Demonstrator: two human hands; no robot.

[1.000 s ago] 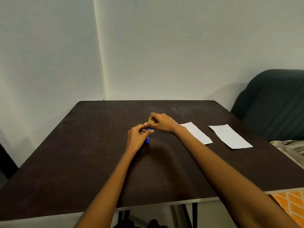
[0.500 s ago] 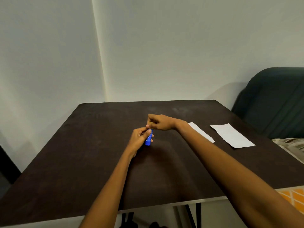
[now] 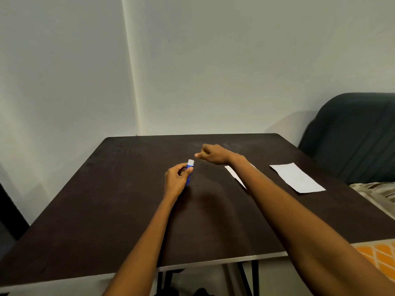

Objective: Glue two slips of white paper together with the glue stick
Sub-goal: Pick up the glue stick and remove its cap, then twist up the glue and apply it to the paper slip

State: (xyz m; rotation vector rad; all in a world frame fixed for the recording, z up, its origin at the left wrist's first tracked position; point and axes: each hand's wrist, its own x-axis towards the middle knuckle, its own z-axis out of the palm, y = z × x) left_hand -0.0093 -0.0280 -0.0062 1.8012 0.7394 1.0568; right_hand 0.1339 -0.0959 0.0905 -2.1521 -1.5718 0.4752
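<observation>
My left hand (image 3: 176,180) grips a blue glue stick (image 3: 189,170) upright over the middle of the dark table (image 3: 102,210); its white tip shows bare above my fingers. Just right of it and a little farther back, my right hand (image 3: 214,154) is pinched shut, apart from the stick, and the cap is mostly hidden inside its fingers. One white paper slip (image 3: 297,178) lies flat at the right side of the table. The other white slip (image 3: 234,175) lies to its left, partly covered by my right forearm.
A dark green sofa (image 3: 352,135) stands against the table's right side, with striped fabric (image 3: 376,193) on it. An orange patterned cloth (image 3: 380,255) shows at the near right corner. Walls close in behind and to the left.
My hands were joined at the glue stick's top. My right hand has pulled away up and to the right, and the stick's white tip is now bare.
</observation>
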